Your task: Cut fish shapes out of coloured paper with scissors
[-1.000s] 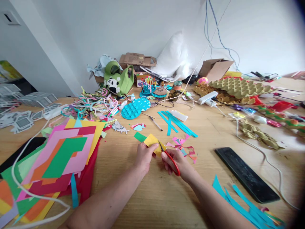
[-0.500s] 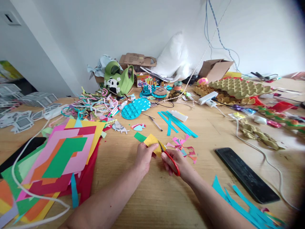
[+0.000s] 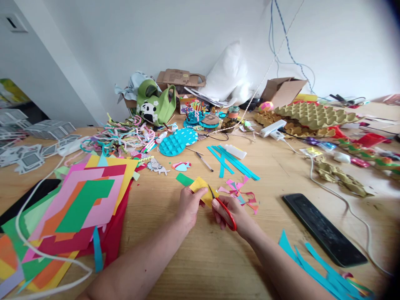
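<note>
the left hand [image 3: 188, 206] holds a piece of yellow paper [image 3: 198, 183] over the middle of the wooden table [image 3: 150, 208], its thumb pressed down on the near part of the paper and the other fingers underneath, so thumb and fingers are clamped on it. the right hand [image 3: 236, 210] is closed around a pair of red-handled scissors [image 3: 223, 204], fingers wrapped about the handle; a dark blade lies across the yellow paper, with some yellow showing on either side of it. how far the blades are parted is too small to tell. the two hands are near each other, the paper between them. a green paper piece [image 3: 183, 179] sticks out just beyond the left hand, its near end behind the yellow one. pink, red and grey-blue scraps [image 3: 231, 184] lie beyond the right hand, and past those are crossed blue strips [image 3: 242, 165], with a white bottle [image 3: 235, 151] just beside them and a pen [image 3: 204, 161] to their left. a messy pile of coloured sheets [image 3: 71, 216] covers the left side of the table, while a dark flat slab [image 3: 323, 229] lies slantwise on the right, well apart from the hands.
</note>
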`<state>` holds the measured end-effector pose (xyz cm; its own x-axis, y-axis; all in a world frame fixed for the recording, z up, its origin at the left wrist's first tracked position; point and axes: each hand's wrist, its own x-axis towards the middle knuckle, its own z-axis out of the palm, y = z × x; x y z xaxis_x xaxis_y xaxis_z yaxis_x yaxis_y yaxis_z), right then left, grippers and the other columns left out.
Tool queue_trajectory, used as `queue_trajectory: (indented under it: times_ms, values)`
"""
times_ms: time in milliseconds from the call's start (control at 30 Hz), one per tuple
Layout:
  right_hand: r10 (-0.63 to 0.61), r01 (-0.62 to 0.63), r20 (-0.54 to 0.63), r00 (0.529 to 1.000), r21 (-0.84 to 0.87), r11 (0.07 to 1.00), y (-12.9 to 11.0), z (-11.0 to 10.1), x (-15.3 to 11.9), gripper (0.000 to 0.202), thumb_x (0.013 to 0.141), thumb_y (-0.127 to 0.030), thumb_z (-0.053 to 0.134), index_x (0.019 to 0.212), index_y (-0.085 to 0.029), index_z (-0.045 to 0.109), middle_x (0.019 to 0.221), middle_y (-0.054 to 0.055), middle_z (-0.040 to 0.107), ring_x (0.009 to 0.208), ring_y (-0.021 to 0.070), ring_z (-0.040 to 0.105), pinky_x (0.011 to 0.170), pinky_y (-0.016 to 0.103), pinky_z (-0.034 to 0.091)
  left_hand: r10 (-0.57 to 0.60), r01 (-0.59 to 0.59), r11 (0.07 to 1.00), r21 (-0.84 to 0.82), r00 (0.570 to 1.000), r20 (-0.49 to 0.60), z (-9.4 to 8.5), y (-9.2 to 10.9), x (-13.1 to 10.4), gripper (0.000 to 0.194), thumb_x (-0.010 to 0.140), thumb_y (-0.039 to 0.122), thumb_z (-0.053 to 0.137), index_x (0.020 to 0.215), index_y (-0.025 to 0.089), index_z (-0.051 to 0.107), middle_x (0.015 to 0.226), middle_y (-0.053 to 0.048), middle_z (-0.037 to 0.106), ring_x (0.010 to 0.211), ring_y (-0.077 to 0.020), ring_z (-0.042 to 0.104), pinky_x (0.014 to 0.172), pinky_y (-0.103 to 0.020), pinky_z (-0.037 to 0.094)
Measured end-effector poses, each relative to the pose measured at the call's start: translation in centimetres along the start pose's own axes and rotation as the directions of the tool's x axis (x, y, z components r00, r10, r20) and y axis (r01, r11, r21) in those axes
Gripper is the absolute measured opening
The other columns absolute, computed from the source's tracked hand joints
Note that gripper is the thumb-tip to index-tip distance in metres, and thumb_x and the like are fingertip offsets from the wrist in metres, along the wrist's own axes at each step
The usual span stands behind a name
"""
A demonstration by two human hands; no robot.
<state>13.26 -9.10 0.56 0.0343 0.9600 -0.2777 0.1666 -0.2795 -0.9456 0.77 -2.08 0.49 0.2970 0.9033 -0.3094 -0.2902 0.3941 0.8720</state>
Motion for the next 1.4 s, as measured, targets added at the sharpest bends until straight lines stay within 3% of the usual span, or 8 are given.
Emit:
queue_trajectory:
  times_ms: [500,1400]
  values:
    - [0.002,-0.002,0.010,1.000,0.005,1.000,-0.32,-0.01,-0.19,0.051,0.078,-0.068,0.062,0.067,-0.020,0.049,0.050,-0.002,0.058,0.037,0.0102,0.052,0.039,0.021,0.034,-0.011,0.011,1.000,-0.005,1.000,-0.001,0.18,0.18,-0.22,0.022,0.056,0.030,0.075,0.066,0.015,0.062,0.061,-0.001,0.059,0.053,-0.0113,0.050,0.047,-0.023,0.035]
    - [0.018,-0.018,-0.003,1.000,0.019,1.000,-0.37,0.01,-0.07,0.054,0.072,-0.071,0.066,0.065,-0.021,0.048,0.042,-0.004,0.054,0.031,0.0082,0.044,0.035,0.020,0.025,-0.012,0.012,0.999,-0.031,1.000,0.022,0.13,0.07,-0.06,0.024,0.057,0.031,0.076,0.068,0.015,0.062,0.062,-0.001,0.059,0.055,-0.0123,0.052,0.050,-0.024,0.039]
